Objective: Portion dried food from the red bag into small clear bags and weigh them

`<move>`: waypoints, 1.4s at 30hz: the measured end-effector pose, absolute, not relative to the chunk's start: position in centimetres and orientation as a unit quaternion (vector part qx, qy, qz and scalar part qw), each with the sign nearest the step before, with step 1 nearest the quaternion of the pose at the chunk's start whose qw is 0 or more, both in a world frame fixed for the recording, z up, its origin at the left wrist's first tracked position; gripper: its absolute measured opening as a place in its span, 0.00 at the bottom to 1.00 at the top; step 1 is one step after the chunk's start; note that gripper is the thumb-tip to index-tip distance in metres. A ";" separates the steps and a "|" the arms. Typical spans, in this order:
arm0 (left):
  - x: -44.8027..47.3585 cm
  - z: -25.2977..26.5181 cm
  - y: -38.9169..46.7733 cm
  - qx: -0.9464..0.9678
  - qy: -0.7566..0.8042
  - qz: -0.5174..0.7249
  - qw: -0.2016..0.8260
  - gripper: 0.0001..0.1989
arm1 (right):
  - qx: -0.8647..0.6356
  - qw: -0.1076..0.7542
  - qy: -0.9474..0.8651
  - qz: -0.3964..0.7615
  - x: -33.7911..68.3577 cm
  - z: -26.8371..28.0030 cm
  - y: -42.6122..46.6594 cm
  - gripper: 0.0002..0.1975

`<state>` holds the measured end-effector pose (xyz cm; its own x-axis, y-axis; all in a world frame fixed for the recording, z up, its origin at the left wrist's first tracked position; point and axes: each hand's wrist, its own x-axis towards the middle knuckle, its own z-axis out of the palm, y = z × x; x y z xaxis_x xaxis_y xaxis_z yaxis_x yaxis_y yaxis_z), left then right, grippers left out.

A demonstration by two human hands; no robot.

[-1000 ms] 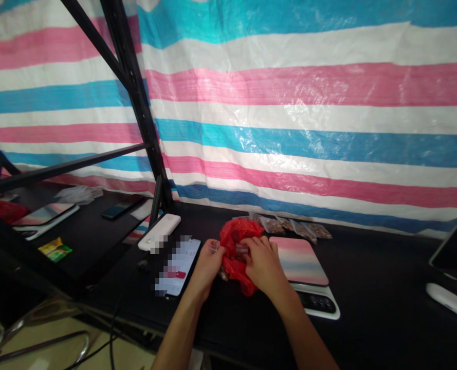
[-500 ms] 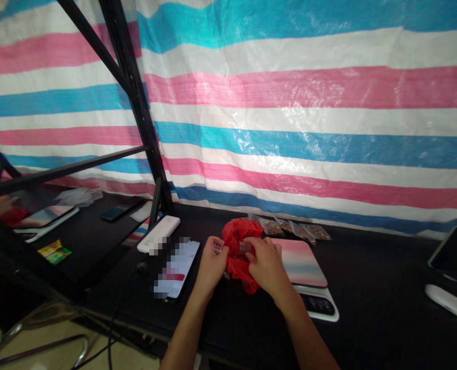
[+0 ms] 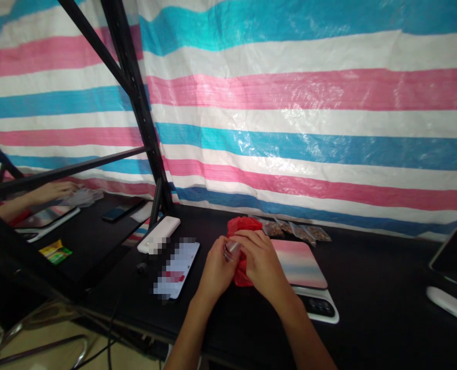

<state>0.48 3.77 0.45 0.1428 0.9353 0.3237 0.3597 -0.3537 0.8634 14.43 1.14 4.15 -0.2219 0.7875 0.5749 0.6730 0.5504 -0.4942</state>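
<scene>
My left hand (image 3: 218,270) is closed on a small clear plastic bag (image 3: 227,254), its mouth turned toward the other hand. With fingers bent, my right hand (image 3: 261,257) grips a small shiny, cylinder-like piece (image 3: 233,246) at the mouth of that bag; its exact kind is unclear. Under and behind both hands lies a crumpled red plastic bag (image 3: 241,224), its inside mostly hidden by my fingers. A digital scale (image 3: 299,262) with a pink and blue top is just right of my right hand. Behind it lie several small zip bags (image 3: 303,232) with brown bits inside.
Left of my hands are a phone (image 3: 180,272) with a lit screen and a white power bank (image 3: 161,234). A black metal frame (image 3: 141,118) rises at the left; beyond it another person's arm (image 3: 39,195) reaches over plastic bags. At right lies a white case (image 3: 450,304).
My right hand has moved left, bringing the shiny piece from over the red bag to the clear bag's mouth. My left hand has shifted right. The other person's arm has reached toward the plastic bags.
</scene>
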 end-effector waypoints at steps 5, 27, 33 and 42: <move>0.3 0.2 4.1 0.669 0.491 0.456 0.321 0.05 | -0.495 0.441 -0.747 0.054 15.2 3.7 1.7 0.21; -1.1 0.3 4.4 0.547 0.562 0.483 0.389 0.04 | -0.607 0.331 -0.706 0.153 16.7 2.6 2.0 0.20; -0.5 0.8 3.6 0.622 0.518 0.451 0.375 0.03 | -0.532 0.452 -0.704 0.132 16.2 2.7 2.3 0.19; 0.6 0.1 3.7 0.665 0.482 0.461 0.337 0.07 | -0.440 0.425 -0.791 0.018 14.5 4.2 1.0 0.24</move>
<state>0.61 3.70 0.15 0.1098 0.9513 0.2881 0.3305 -0.3083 0.8920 14.48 1.04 4.17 -0.2507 0.7116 0.6563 0.6812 0.6114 -0.4027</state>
